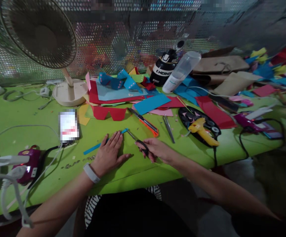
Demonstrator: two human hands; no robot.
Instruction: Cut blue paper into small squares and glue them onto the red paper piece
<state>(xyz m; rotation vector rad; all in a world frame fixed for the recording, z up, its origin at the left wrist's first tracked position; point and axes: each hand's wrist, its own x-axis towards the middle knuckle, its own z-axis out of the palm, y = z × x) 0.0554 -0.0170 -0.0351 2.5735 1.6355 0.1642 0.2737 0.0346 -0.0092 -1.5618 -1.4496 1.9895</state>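
Observation:
My left hand (110,154) lies flat, palm down, across a narrow blue paper strip (91,148) on the green table, and both ends of the strip stick out past the fingers. In my right hand (155,149) are scissors (143,146) with dark handles, their blades pointing up and left to the strip's right end. Whether the blades touch the strip is too small to tell. Beyond the hands lie an orange utility knife (145,123), metal tweezers (169,129) and a red cut paper shape (109,113).
A fan (70,92) and a phone (68,126) stand and lie at left, near a purple power strip (29,166) with cables. A yellow glue gun (202,130) rests on a black palette at right. Bottles (164,69) and coloured paper (152,103) line the back.

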